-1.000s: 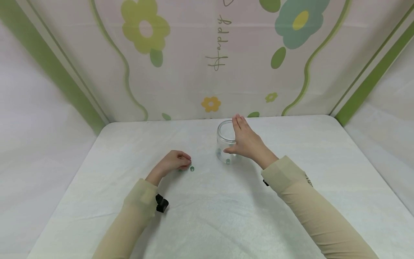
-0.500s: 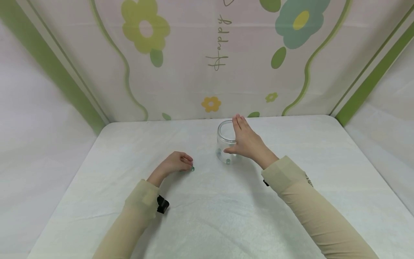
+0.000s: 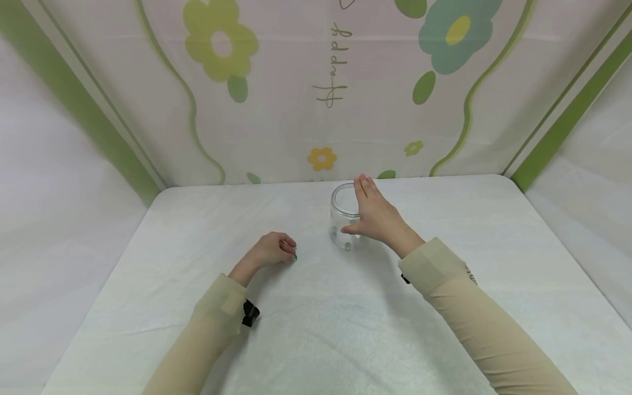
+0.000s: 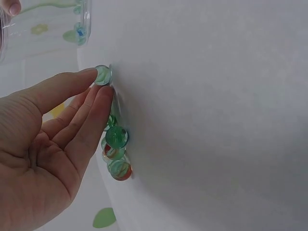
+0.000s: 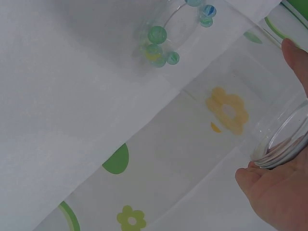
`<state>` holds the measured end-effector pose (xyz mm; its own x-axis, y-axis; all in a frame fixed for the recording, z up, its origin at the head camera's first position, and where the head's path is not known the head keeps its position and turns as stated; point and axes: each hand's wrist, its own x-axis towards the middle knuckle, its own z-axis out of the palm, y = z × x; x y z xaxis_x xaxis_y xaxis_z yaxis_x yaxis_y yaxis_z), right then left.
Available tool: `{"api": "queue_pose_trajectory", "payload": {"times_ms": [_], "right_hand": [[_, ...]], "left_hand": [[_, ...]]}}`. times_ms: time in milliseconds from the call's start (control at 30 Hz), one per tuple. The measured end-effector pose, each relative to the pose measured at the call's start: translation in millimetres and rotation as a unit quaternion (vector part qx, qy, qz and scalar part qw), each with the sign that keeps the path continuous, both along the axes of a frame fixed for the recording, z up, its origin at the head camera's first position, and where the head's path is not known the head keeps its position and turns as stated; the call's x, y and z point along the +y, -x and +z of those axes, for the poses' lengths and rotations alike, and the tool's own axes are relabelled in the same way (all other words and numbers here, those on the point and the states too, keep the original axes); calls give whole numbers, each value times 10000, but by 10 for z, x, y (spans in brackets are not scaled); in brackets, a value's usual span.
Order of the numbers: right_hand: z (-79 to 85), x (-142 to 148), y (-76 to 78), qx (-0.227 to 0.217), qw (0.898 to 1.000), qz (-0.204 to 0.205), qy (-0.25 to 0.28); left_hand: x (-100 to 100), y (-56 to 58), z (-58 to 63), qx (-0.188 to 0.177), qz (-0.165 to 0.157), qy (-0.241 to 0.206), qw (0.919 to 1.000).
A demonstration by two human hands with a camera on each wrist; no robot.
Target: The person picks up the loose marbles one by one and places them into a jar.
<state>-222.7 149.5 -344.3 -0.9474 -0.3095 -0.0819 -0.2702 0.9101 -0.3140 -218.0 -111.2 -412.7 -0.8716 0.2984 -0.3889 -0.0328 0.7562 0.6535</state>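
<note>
At the middle of the table, my left hand pinches a green marble between thumb and fingertips, the marble close to the cloth. Several more green glass marbles, some with red swirls, lie beyond those fingers in the left wrist view; the hand hides them from the head. To the right stands a clear jar, upright, its mouth uncovered. My right hand holds it by its right side, thumb in front and fingers near the rim. Several marbles lie at the bottom of the jar.
A white cloth covers the table. Behind the jar rises a backdrop curtain with printed flowers. White side panels flank the table.
My left hand has shifted slightly right and toward me, and its fingertips have closed on the marble that lay beside them. The right hand and the jar have stayed in place.
</note>
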Motion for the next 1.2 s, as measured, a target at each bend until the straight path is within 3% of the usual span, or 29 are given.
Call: {"api": "queue_pose_trajectory", "payload": {"times_ms": [467, 667, 900, 1033, 1200], "right_hand": [[0, -5, 8, 15, 10000, 0, -32], [-5, -5, 15, 53, 10000, 36, -51], [-12, 1, 18, 35, 10000, 25, -43], [-13, 0, 19, 27, 10000, 29, -48], [-10, -1, 18, 5, 10000, 6, -85]], "left_hand": [[11, 4, 9, 36, -151, 1, 9999], [-28, 18, -3, -193, -154, -546, 9982], [-28, 54, 61, -797, 438, -1746, 9804], [2, 75, 126, -861, 632, -2076, 9724], [70, 115, 205, -1005, 1021, -2542, 9565]]}}
